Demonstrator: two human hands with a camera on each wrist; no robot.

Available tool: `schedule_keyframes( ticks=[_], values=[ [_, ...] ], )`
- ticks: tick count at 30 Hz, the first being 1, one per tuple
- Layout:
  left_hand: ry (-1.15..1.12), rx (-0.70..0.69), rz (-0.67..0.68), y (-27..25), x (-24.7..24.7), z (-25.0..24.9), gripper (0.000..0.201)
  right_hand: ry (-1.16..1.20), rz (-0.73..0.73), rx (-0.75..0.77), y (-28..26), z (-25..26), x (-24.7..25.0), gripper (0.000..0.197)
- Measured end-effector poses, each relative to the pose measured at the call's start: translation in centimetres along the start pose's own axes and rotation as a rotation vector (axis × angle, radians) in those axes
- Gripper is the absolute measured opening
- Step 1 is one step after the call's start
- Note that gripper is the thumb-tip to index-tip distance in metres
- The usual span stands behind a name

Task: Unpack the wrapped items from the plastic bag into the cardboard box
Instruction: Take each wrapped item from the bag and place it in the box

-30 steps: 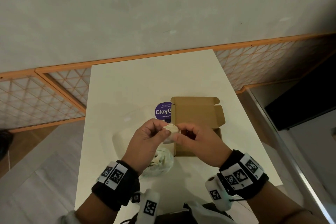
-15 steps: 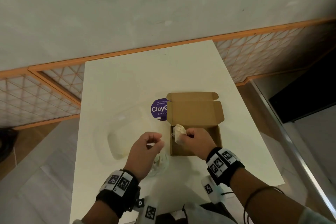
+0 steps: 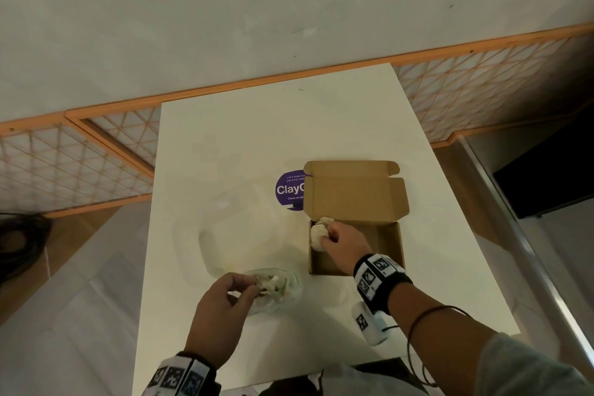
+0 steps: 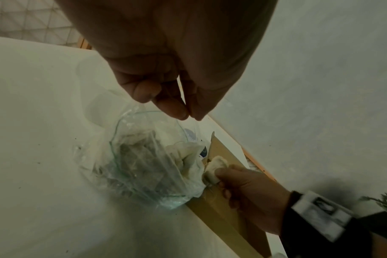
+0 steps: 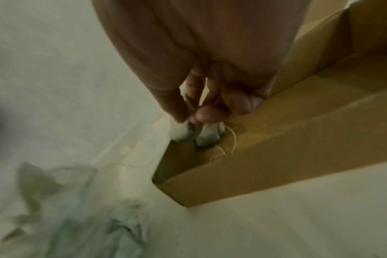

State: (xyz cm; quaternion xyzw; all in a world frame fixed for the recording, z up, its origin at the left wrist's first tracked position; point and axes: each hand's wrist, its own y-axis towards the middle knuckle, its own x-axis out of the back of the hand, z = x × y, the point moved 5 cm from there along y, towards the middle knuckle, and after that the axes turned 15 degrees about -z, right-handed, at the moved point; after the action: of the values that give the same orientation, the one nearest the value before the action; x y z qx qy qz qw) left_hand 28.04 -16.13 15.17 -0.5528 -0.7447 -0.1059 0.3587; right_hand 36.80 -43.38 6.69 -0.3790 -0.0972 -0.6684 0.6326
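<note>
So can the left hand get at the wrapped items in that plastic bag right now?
Probably yes: the left hand holds nothing and hovers at the plastic bag, whose mouth looks open toward it, nothing between.

One item of legible text noted: a round purple sticker (image 3: 289, 190) lying on the white table (image 3: 244, 138), its right part covered by the lid of the cardboard box (image 3: 355, 191). Large white letters read "ClayG", cut off by the lid. Smaller lines above and below are only partly readable: "Let's keep our", "Clean as yo".
</note>
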Motion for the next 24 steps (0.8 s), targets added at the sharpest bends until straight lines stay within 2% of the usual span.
schedule_keyframes(
  ticks=[7, 14, 17, 20, 24],
  values=[
    [0.016, -0.034, 0.035, 0.2, -0.7, -0.5, 0.008, 0.177, -0.054, 0.131, -5.3, 3.1, 6.4, 0.022],
    [0.030, -0.050, 0.072, 0.5, -1.2, -0.7, 0.009, 0.242, -0.150, 0.236, -9.5, 4.4, 11.2, 0.016],
    [0.041, -0.049, 0.072, 0.7, -1.2, -0.6, 0.009, 0.193, -0.142, 0.243, -9.9, 3.8, 10.8, 0.015],
    [0.047, -0.040, 0.080, 0.6, -1.1, -0.4, 0.008, 0.122, -0.107, 0.166, -8.1, 1.9, 8.6, 0.017],
    [0.055, -0.036, 0.082, 0.4, -0.9, -0.1, 0.007, 0.032, 0.055, 0.078, -4.2, -0.6, 3.9, 0.026]
  ],
)
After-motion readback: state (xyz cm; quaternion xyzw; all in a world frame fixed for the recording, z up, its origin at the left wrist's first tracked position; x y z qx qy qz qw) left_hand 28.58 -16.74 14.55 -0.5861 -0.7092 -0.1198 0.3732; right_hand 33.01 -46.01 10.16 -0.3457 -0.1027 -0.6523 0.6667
